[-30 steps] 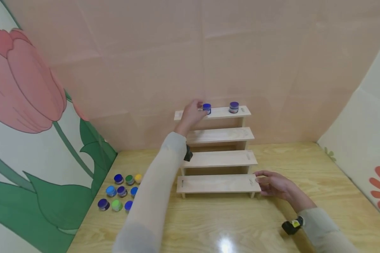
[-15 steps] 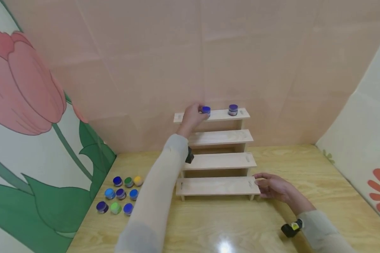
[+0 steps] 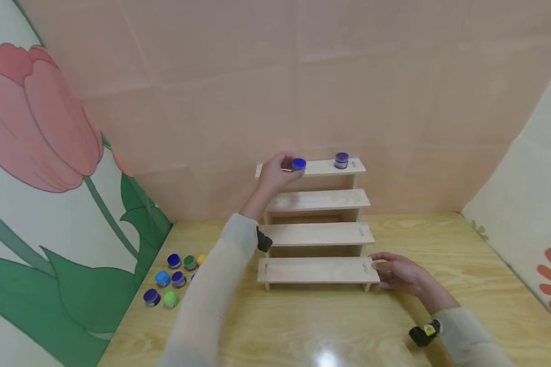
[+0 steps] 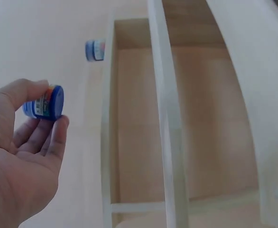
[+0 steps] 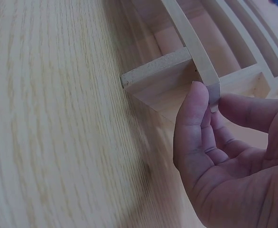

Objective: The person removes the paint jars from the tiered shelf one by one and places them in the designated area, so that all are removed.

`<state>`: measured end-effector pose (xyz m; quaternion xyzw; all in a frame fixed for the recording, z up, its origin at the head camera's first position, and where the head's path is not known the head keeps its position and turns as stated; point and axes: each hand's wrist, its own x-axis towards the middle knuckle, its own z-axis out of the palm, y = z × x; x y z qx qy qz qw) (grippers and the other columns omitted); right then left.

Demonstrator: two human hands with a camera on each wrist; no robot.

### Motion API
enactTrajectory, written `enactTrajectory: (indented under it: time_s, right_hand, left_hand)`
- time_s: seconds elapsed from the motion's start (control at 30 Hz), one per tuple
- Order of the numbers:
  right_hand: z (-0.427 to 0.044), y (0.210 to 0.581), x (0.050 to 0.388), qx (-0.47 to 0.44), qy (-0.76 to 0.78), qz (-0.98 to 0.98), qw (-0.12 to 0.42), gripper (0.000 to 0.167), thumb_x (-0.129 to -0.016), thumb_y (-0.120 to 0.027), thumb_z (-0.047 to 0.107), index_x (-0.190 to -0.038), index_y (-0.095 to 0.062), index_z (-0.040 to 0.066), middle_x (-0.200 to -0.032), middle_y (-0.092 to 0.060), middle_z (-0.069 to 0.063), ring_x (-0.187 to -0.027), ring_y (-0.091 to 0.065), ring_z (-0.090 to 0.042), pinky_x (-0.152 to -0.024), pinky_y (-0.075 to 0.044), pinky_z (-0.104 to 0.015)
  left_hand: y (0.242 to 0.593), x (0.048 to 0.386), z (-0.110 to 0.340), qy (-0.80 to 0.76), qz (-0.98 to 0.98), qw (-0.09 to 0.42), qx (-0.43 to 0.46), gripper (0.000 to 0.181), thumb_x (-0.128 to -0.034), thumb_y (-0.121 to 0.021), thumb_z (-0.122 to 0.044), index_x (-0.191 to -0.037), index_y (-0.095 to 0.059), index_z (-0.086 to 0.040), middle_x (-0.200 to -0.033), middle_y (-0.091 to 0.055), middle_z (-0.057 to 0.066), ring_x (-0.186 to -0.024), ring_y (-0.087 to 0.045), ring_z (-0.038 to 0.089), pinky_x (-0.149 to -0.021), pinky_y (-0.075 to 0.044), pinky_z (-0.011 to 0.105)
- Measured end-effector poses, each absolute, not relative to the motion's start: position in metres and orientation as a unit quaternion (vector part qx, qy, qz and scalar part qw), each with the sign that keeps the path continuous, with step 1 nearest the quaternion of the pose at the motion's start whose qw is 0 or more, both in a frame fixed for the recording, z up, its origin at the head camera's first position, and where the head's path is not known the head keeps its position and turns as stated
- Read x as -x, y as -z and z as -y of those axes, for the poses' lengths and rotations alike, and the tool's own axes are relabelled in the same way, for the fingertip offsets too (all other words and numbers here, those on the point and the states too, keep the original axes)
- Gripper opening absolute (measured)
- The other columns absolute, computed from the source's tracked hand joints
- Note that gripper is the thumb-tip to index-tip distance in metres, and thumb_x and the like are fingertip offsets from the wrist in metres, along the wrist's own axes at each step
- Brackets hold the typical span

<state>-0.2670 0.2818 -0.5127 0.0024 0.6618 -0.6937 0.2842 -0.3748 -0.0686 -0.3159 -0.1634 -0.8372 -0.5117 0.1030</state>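
My left hand pinches a small paint jar with a blue lid between thumb and fingers, at the top step of the wooden stepped rack. In the left wrist view the jar lies sideways to the camera, apart from the rack boards. A second jar with a purple lid stands near the right end of the top step. Down at the lowest step, my right hand grips the right end of the board; the right wrist view shows thumb and fingers pinching the board's corner.
Several paint jars with blue, purple, green and yellow lids, among them a light green one, stand on the wooden table to the left, partly behind my left sleeve. A beige backdrop rises behind the rack.
The blue-lidded jar has shifted slightly left and toward me, and its lid now tips more toward the camera. My left forearm has swung left, covering more table jars. The right hand stays put.
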Motion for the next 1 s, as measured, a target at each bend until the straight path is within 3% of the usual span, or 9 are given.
enactTrajectory:
  time_s: [0.33,0.6,1.0]
  right_hand:
    - [-0.288,0.512,0.272,0.012,0.697,-0.659,0.282,0.018,-0.103,-0.057,0.013,-0.120,-0.059,0.019,-0.099,-0.070,-0.001,-0.085,-0.068,-0.014,-0.072,-0.060,-0.027]
    - [-0.289,0.512,0.274,0.001,0.686,-0.671,0.283,0.022,-0.103,-0.058,0.015,-0.125,-0.057,0.015,-0.103,-0.069,-0.001,-0.090,-0.068,-0.014,-0.076,-0.061,-0.030]
    - [-0.293,0.512,0.276,-0.001,0.689,-0.669,0.279,0.020,-0.103,-0.059,0.014,-0.122,-0.058,0.017,-0.102,-0.070,-0.001,-0.089,-0.069,-0.014,-0.075,-0.061,-0.030]
  left_hand:
    - [0.332,0.333,0.103,0.528,0.830,0.059,0.173,0.042,-0.0887,-0.080,-0.024,-0.124,-0.062,-0.010,-0.117,-0.070,0.006,-0.106,-0.066,0.022,-0.091,-0.057,0.032]
    - [0.350,0.306,0.133,0.537,0.823,0.041,0.181,0.042,-0.0897,-0.079,-0.020,-0.128,-0.066,-0.010,-0.116,-0.069,0.010,-0.106,-0.068,0.028,-0.088,-0.060,0.034]
    - [0.384,0.272,0.173,0.551,0.818,0.040,0.161,0.044,-0.0897,-0.079,-0.017,-0.131,-0.064,-0.008,-0.122,-0.068,0.013,-0.113,-0.066,0.031,-0.094,-0.058,0.036]
